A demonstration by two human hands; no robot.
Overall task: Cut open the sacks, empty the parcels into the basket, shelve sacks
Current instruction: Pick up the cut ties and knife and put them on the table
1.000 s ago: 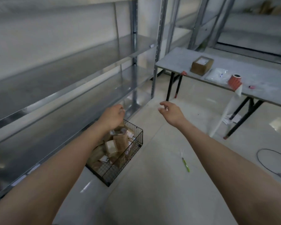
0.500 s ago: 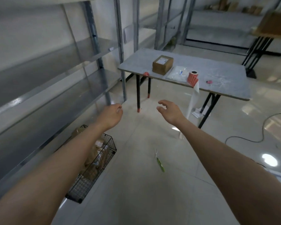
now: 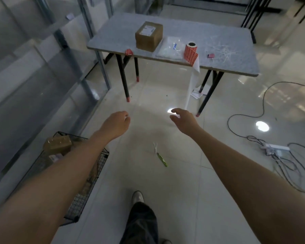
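Your left hand (image 3: 115, 123) hangs out in front over the floor, fingers loosely curled, nothing in it. Your right hand (image 3: 183, 118) is level w/ it & well apart, fingers relaxed & a bit spread, thumb out, also holding nothing. Neither touches anything.

The basket (image 3: 78, 203) sits on the floor at your lower left, close against the foot of the metal shelving (image 3: 33, 80). Your left forearm crosses over it & hides most of the inside. At its far end you can see brown parcels (image 3: 57, 144), one cardboard box on top.

On the floor btw your arms, nearer than the hands, lies the green cutter (image 3: 162, 159), w/ a few white ties (image 3: 155, 148) just beside its far tip. Your shoe (image 3: 137, 197) & dark trouser leg are centre bottom.

Straight ahead stands the table (image 3: 113, 39): grey top, black legs w/ red feet. On it, L to R:
- a small red item (image 3: 128, 52) at the near edge
- a taped cardboard box (image 3: 148, 36)
- a clear plastic bag (image 3: 171, 50)
- a roll of red labels (image 3: 190, 51), w/ its white backing strip (image 3: 192, 85) hanging off the edge toward the floor
- a small red-pink piece (image 3: 210, 56)
- a scatter of cut ties (image 3: 222, 51)

Papers (image 3: 199, 91) lie under the table by the right legs.

To your right, cables (image 3: 245, 117) loop over the tiles to a power strip (image 3: 275, 148).
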